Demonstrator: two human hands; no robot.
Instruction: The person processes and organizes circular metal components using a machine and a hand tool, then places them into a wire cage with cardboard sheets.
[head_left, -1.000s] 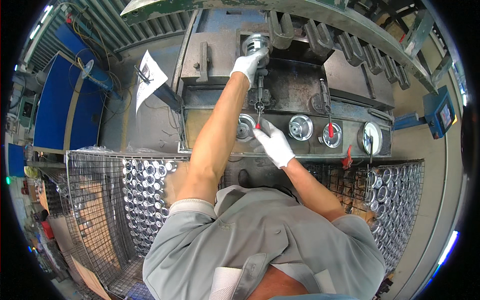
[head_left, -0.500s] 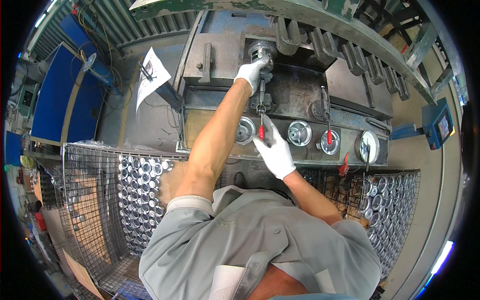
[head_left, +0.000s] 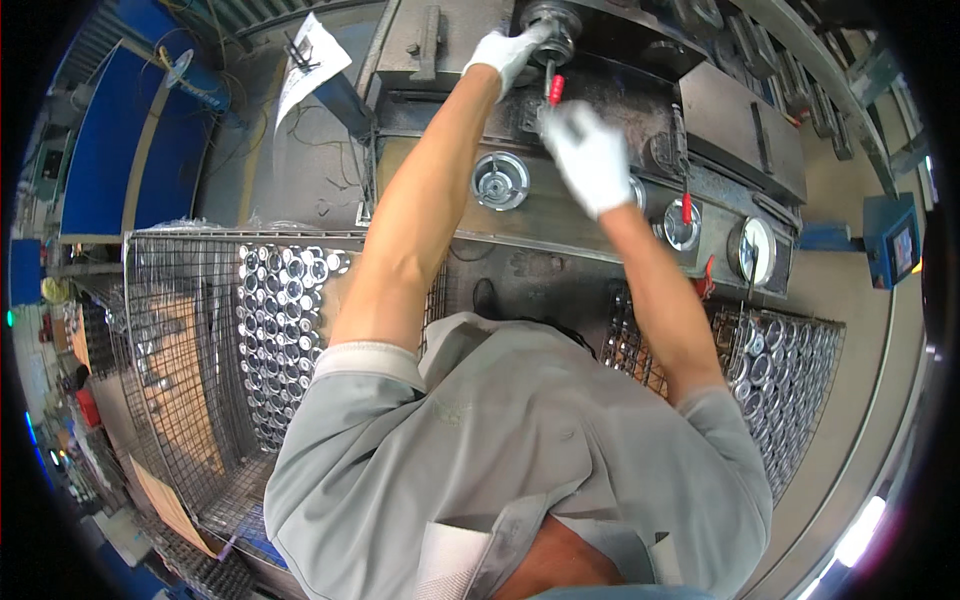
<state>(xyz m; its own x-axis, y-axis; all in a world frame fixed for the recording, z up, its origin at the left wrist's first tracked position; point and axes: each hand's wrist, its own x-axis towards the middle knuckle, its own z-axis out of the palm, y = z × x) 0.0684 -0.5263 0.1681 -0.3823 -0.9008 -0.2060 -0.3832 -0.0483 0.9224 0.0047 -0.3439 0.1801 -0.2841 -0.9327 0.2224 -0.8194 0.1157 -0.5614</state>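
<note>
My left hand [head_left: 505,57], in a white glove, reaches to the far side of the bench. Its fingers are closed on a round, silvery metal part [head_left: 551,27] seated in the fixture. Just below that part stands a toggle clamp's red handle [head_left: 556,90]. My right hand [head_left: 588,158], also gloved, hovers nearer to me and to the right of this handle, apart from it. Motion smears its fingers. A metal cup-shaped part [head_left: 500,181] lies on the bench ledge below my left hand. Another cup-shaped part [head_left: 683,224] sits further right, beside a second red-handled clamp [head_left: 687,208].
Wire cages with rows of metal rings stand on both sides of me, one at left [head_left: 285,340] and one at right [head_left: 780,385]. A white round container [head_left: 757,251] occupies the ledge's right end. Beyond it is a blue-framed screen [head_left: 903,248]. A paper sheet [head_left: 312,65] hangs at left.
The red clamp handle has swung from pointing toward me to standing close by the metal part. My right hand has moved away from me and right. The whole view has shifted.
</note>
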